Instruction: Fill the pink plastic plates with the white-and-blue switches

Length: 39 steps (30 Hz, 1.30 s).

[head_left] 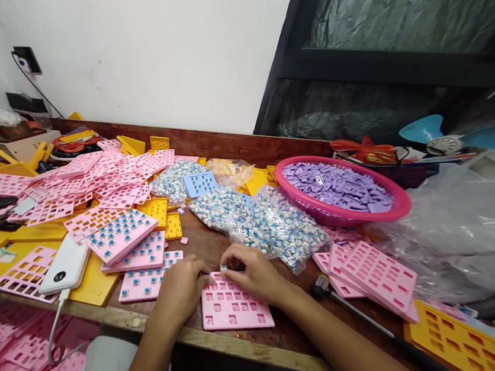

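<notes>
A pink plastic panel with square sockets [221, 319] lies flat at the table's front edge. My left hand [184, 285] is closed at its far left corner, fingers curled against the edge. At the far edge, my right hand [254, 273] is closed in a pinch on a small blue-and-white key switch [223, 267], partly hidden by the fingertips. Left of my hands, pink panels fitted with blue switches [123, 232] are stacked unevenly. Clear bags full of blue-and-white switches [279, 226] lie beyond my right hand.
A pink basket [404, 203] holds purple pieces. Loose pink plates [383, 277] and a black-handled rod [360, 309] lie to the right. A white power bank [66, 262] with a cable rests at left, near a pile of pink plates [107, 171]. Yellow plates [466, 339] lie front right.
</notes>
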Motion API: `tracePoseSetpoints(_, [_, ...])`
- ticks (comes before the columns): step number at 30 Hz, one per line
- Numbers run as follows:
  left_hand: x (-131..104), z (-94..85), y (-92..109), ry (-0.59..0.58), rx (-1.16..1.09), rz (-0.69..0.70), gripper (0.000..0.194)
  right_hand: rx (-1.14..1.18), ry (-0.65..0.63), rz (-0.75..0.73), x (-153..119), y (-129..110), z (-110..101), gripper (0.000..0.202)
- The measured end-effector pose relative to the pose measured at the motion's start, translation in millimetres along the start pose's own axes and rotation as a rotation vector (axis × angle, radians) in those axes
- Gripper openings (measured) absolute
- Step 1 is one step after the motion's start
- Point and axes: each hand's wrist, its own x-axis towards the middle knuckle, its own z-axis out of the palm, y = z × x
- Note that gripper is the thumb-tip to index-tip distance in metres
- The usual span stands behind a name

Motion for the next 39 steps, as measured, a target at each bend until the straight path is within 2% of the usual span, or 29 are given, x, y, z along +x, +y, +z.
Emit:
tracePoseSetpoints(3, [-1, -3.4, 0, -0.032, 0.014, 0.056, 0.020, 0.087, -0.075, -0.018, -1, -5, 5, 0.009])
tracePoseSetpoints(10, [-4, -6.5, 3, -0.040, 0.062, 0.131, 0.026, 0.129, -0.104, 0.019, 0, -5, 6, 0.001])
tracePoseSetpoints(14, [-4, -3.6, 1, -0.034, 0.083, 0.129, 0.027, 0.102, -0.118, 0.001, 0, -7, 3, 0.017])
tracePoseSetpoints(18, [-4, -0.3, -2, -0.017, 0.067, 0.093, 0.023, 0.085, -0.193, -0.026, -2, -8, -2, 0.017])
tracePoseSetpoints(22, [-6, 1.9, 1, -0.013, 0.148, 0.075, 0.023, 0.092, -0.150, -0.019, -3, -6, 1, 0.012])
tracePoseSetpoints(29, [-15, 8.4, 5, -0.011, 0.318, 0.147, 0.022, 0.033, -0.066, -0.066, -7, -1, 13, 0.008])
tracePoseSetpoints(33, [-20, 10.1, 7, -0.040, 0.347, 0.179, 0.023, 0.005, -0.062, -0.079, -11, 1, 17, 0.009])
tracePoseSetpoints(39, [-22, 7.1, 8, -0.012, 0.292, 0.108, 0.023, 0.049, -0.070, -0.062, -8, 1, 14, 0.008])
